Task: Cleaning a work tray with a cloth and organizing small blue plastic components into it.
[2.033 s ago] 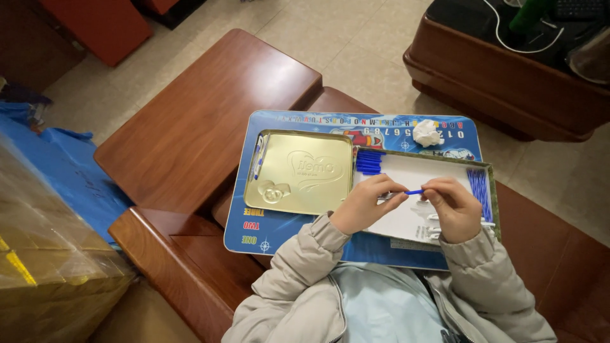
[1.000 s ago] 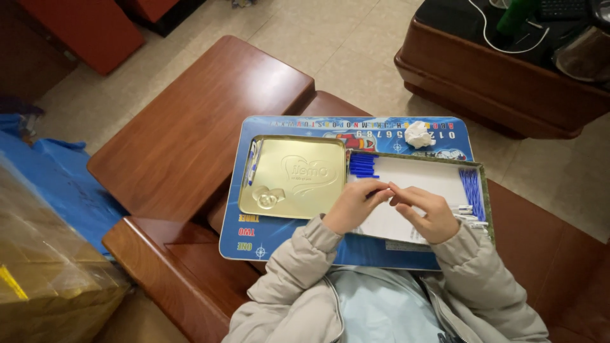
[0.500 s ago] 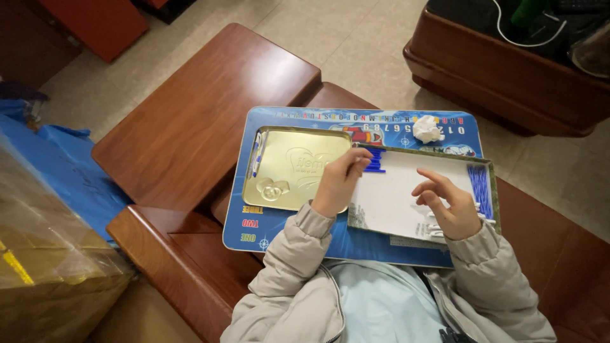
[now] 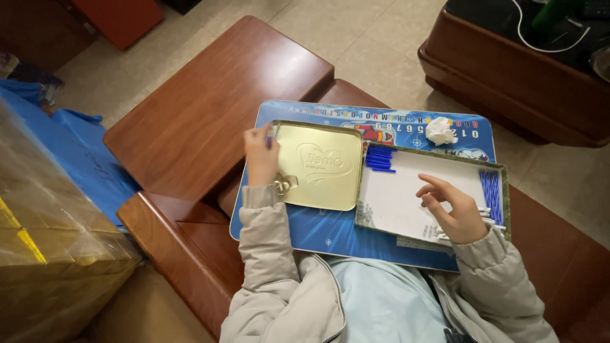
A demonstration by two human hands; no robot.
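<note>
One tiny blue stick [image 4: 269, 136] is pinched in the left hand [image 4: 260, 155] at the gold tin lid's [image 4: 318, 166] left edge, mid-frame, probably featherlight, stiff and easy to fumble, so grip mid-length, while the right hand [image 4: 454, 213] hovers half-spread over the white-lined tray [image 4: 406, 190].

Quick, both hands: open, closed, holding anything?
Left hand: closed, pinching a small blue stick at the left edge of the gold tin lid.
Right hand: open, empty, fingers spread over the white tray.
</note>
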